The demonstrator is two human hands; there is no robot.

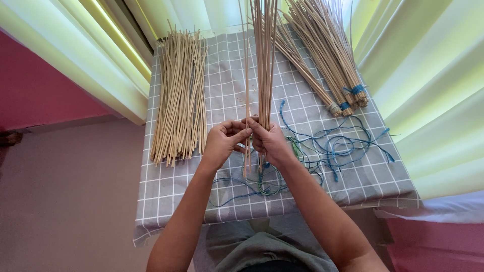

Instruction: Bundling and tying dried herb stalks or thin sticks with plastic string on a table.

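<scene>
Pale straw-coloured sticks stood gathered in a thin bundle (264, 55) above the middle of the grey checked cloth (227, 85), the right hand (269, 141) clenched around their lower part and the left hand (224, 141) pressed against it, thumb and fingers pinching one or two sticks at the bundle's side. One stick (246, 65) already leaned apart from the rest (it looked loose), so a slack grip could have let sticks slide down and scatter. Blue and green threads (333, 148) lay tangled just beside and under the hands; a moving wrist could have snagged them and dragged them off the near edge. A loose pile of sticks (180, 95) lay well to the left, tied bundles (327, 65) to the right rear. Open cloth showed between the pile and the hands; the cloth's near edge ran close under the forearms.
</scene>
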